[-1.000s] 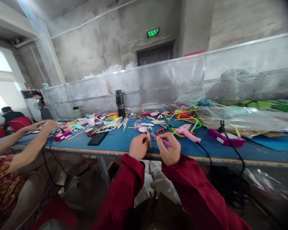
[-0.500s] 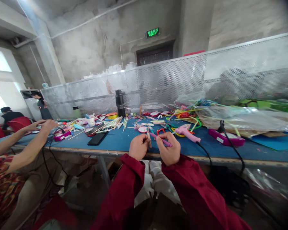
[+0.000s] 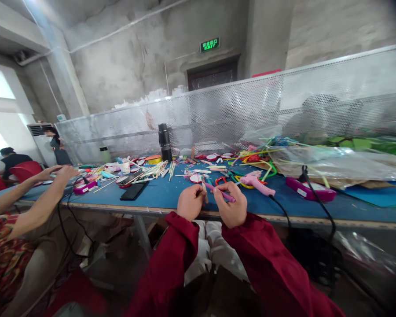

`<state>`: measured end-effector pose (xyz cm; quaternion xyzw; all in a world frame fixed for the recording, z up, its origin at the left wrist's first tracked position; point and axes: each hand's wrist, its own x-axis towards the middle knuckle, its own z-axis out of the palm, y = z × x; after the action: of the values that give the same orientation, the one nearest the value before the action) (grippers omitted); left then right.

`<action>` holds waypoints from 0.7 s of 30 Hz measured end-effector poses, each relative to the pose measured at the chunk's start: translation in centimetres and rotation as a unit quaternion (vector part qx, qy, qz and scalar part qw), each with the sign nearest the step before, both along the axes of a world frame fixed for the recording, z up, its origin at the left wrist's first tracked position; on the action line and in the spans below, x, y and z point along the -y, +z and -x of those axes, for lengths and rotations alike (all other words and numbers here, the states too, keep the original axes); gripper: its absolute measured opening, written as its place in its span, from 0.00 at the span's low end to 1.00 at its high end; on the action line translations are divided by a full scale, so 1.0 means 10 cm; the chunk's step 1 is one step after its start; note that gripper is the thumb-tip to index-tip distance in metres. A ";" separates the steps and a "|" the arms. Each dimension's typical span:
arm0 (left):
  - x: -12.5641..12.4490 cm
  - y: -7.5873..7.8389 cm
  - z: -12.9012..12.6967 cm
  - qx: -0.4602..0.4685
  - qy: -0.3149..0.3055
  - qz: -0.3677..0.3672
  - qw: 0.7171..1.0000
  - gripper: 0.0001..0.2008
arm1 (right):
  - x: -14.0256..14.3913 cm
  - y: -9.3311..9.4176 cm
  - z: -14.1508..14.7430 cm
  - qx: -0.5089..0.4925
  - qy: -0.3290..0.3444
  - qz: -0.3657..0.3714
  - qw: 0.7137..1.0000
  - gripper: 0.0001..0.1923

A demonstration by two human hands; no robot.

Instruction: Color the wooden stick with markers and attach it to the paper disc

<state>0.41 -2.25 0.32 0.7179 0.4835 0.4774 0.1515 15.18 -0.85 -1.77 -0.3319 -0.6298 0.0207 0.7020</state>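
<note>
Left hand [image 3: 191, 203] pinched a wooden stick [image 3: 204, 189] | right hand [image 3: 230, 206] gripped a purple stick [image 3: 220, 192] | both held above worktop [image 3: 165, 196] edge | best kept steady, ends aligned.

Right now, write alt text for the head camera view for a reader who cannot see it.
Two hands in red sleeves work at the near edge of a cluttered blue table: the right hand holds a pink stick, the left hand a pale wooden stick. A pink glue gun lies just beyond, and another person's arms reach in at left.
</note>
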 end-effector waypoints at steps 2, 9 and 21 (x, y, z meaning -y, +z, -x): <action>0.01 0.00 0.00 0.002 -0.001 -0.004 1.000 0.12 | 0.00 0.00 0.00 -0.005 -0.006 -0.004 1.000 0.07; 0.00 0.00 0.00 -0.002 0.002 -0.007 1.000 0.12 | -0.01 0.00 0.00 -0.005 -0.006 -0.008 1.000 0.07; 0.01 0.02 0.00 0.005 -0.002 0.001 1.000 0.12 | 0.00 0.00 0.00 -0.010 -0.011 -0.004 1.000 0.07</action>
<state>0.45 -2.35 0.51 0.7160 0.4819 0.4806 0.1554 15.16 -0.80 -1.75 -0.3364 -0.6189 0.0137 0.7097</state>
